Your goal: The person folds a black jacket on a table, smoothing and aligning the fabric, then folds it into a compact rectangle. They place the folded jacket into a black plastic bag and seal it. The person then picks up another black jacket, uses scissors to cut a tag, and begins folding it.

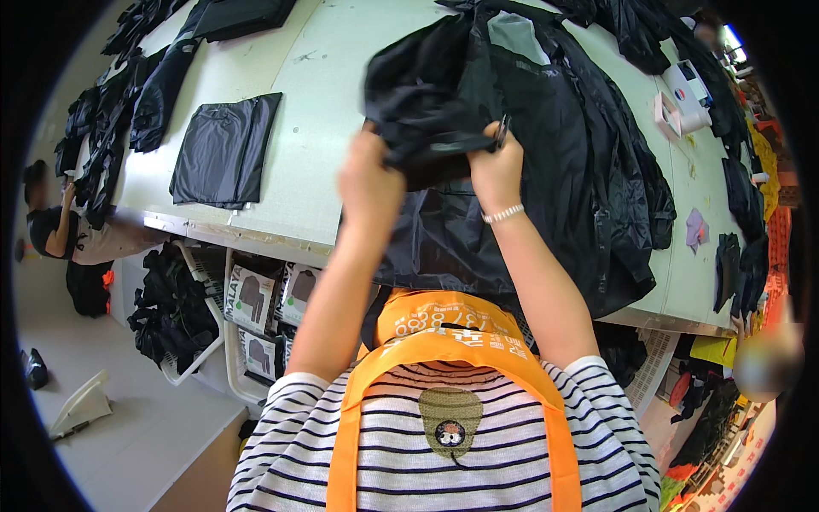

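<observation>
A black jacket (554,162) lies spread on the table in front of me, with a pale lining patch showing near its collar. Above its left part, both hands hold up a bunched black piece of cloth (426,111); whether it belongs to the jacket I cannot tell. My left hand (371,179), smeared by motion, is closed on its lower left edge. My right hand (497,166) grips the right edge, fingers closed. A small dark pointed tool (502,130), perhaps thread snips, sticks up from the right fingers.
A folded black garment (223,152) lies left on the pale table (320,94). More black clothes (166,94) line its far left. Crates (230,333) with packaged garments stand below the edge. At right are a white device (687,90) and a purple scrap (696,229). Another person (60,222) is far left.
</observation>
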### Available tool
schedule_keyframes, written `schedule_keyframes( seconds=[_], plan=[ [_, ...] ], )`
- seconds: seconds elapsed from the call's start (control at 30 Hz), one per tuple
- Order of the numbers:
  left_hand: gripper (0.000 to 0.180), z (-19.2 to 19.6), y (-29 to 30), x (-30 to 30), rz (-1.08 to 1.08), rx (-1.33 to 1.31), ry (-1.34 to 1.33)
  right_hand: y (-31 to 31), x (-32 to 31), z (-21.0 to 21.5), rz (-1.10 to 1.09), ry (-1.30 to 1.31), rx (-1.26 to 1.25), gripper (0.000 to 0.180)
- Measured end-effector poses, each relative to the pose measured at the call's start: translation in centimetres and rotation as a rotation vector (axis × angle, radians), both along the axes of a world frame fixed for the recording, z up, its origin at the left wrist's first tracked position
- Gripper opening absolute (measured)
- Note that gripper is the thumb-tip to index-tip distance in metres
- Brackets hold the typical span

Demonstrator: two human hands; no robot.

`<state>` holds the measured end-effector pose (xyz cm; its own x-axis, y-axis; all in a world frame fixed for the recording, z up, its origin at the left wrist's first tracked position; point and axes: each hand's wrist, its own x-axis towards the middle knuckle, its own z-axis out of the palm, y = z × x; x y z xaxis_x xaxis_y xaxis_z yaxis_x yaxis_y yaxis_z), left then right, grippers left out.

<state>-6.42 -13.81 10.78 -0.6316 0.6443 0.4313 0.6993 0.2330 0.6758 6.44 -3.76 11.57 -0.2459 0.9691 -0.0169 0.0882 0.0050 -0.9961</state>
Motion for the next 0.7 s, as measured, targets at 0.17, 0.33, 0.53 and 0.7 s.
schedule_keyframes(
  seconds=[0.17, 0.33, 0.53, 0.7],
  plan=[
    [0.021, 0.8, 0.8, -4.0, 0.117, 0.112, 0.151, -6.5, 2.1, 1.8, 0.639, 0.051, -0.206, 0.025],
    [0.020, 4.2, -2.4, -0.2, -0.138, 0.187, 0.225, -5.0, 5.2, 4.9, 0.577, 0.145, -0.170, 0.018],
    [0.024, 3.4, -4.9, 0.1, -0.141, 0.262, 0.012, -4.6, 8.4, 3.6, 0.098, -0.184, 0.555, 0.019],
    [0.038, 3.0, -5.3, 2.3, -0.319, 0.291, 0.155, -6.1, 9.4, 1.7, -0.012, -0.108, 0.662, 0.018]
  ],
)
